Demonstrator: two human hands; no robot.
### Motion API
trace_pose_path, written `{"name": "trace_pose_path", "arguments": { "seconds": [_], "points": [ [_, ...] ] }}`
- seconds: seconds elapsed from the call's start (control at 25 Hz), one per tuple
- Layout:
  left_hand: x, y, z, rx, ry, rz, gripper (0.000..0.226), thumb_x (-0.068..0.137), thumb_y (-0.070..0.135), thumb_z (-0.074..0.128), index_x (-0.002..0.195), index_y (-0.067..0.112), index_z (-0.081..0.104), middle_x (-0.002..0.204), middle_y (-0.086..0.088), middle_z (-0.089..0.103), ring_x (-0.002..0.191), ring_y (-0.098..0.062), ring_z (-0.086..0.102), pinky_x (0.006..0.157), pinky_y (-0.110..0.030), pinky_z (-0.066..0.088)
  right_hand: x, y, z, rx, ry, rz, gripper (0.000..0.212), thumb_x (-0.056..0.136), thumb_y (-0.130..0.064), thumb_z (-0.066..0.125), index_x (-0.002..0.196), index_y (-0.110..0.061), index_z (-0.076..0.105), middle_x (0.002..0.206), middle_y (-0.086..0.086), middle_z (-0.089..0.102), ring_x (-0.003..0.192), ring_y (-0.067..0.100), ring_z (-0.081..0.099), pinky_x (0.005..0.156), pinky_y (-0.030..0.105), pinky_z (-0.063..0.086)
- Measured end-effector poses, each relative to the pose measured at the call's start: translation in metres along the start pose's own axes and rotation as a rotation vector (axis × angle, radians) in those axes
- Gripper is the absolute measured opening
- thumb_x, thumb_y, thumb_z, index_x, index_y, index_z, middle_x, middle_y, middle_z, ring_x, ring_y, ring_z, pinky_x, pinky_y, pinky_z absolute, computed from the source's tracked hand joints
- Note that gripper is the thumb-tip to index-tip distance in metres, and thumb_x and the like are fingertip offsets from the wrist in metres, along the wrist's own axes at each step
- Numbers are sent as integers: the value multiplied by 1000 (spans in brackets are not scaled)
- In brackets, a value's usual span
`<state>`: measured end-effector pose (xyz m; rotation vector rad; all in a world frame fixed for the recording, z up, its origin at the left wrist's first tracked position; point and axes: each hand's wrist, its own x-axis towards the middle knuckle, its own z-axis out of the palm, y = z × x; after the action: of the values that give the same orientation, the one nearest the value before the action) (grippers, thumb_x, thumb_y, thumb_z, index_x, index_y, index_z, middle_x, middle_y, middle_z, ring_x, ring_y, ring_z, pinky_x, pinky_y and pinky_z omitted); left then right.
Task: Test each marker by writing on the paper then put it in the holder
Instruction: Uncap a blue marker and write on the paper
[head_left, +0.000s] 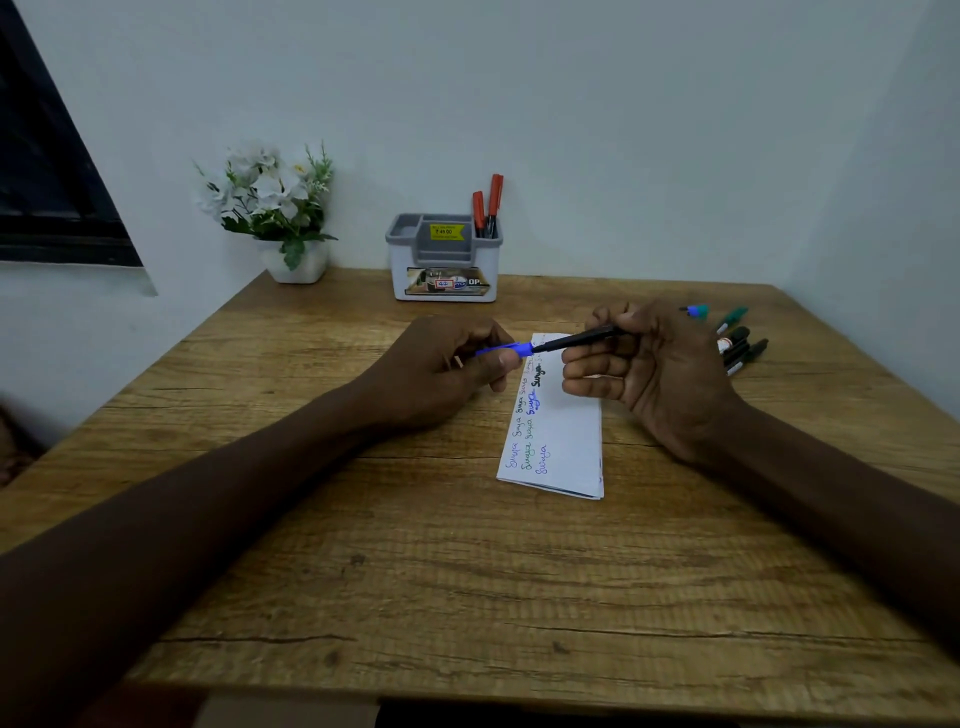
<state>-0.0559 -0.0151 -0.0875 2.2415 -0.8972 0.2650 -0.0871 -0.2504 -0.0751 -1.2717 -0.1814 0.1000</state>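
Above the far end of the paper (563, 447), the marker (576, 340) is held level. The right grip (649, 364) pinches its black barrel and the left grip (441, 364) pinches its blue cap (506, 349). Cap and barrel meet between the hands; whether the cap is fully seated I cannot tell.

The marker looks light, stiff and smooth-sided, so it would likely roll if laid down. Mid-barrel seems the best hold, with the cap taken near its closed end for a straight push or pull. The paper is a thin folded sheet lying loose, and may slide under a tip unless steadied.

Beyond the paper, against the wall, stands the holder (444, 270), with two red markers (488, 208) upright in its right-hand compartment. The way there looks unobstructed. Right of the paper, past the right grip, a cluster of markers (737, 343) lies near the table (415, 571) edge, so a sweep that way risks knocking them off.
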Motion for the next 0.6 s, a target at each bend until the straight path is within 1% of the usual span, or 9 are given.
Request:
{"name": "trace_pose_path", "arguments": {
  "seconds": [0.12,0.16,0.2,0.28,0.36,0.4,0.44,0.52,0.6],
  "points": [
    [0,-1,1,-4,-12,-6,18,104,26,58,91,25,70,77,9,71,75,-5,65,68,-12,44,-1,1,2,-31,3,11,41,103,-10,39,75,-8,69,82,22,76,75,29,77,68,37,65],
    [0,-1,0,-5,-9,-2,17,104,26,58,92,24,71,76,9,71,74,-7,65,68,-14,45,0,1,2,-54,-6,7,37,103,-10,44,77,-7,69,84,22,76,77,30,77,70,38,65],
    [0,-2,0,-3,-2,3,16,103,27,59,93,23,72,75,9,71,72,-7,65,67,-17,47,0,2,0,-104,-13,-8,27,102,-10,51,82,-5,69,86,23,77,78,30,78,70,37,65],
    [-1,-2,0,13,21,9,13,101,26,63,98,23,75,72,9,70,68,-7,65,64,-18,48,0,3,-5,-264,-28,-77,8,91,-8,69,91,-1,70,88,21,77,79,29,78,71,36,65],
    [-1,-1,0,38,75,1,14,98,24,69,107,18,78,69,18,67,66,-1,64,60,-11,45,1,6,-9,-383,-39,-141,14,83,-4,75,95,2,72,88,20,78,77,28,78,70,35,65],
    [-1,0,2,43,108,-14,17,96,22,71,110,15,79,72,22,68,66,3,64,60,-9,45,2,7,-9,-404,-42,-161,15,82,-2,74,96,3,73,87,21,78,75,28,78,68,34,65],
    [-1,2,3,48,138,-36,20,94,21,73,113,14,79,78,21,71,69,4,65,61,-9,47,2,8,-8,-416,-54,-176,14,83,-1,74,96,4,73,86,21,77,74,28,78,67,33,65],
    [-2,4,8,58,172,-65,24,93,21,75,115,13,78,93,6,79,76,-4,69,67,-15,52,2,11,-8,-447,-76,-192,12,85,1,72,96,5,73,84,21,77,70,27,77,63,32,64],
    [-1,5,11,67,171,-75,25,92,23,75,116,13,78,99,2,80,76,-8,69,68,-18,53,4,12,-10,-491,-79,-222,10,86,-1,73,95,4,73,81,19,77,65,25,76,59,31,63]
  ]
}}
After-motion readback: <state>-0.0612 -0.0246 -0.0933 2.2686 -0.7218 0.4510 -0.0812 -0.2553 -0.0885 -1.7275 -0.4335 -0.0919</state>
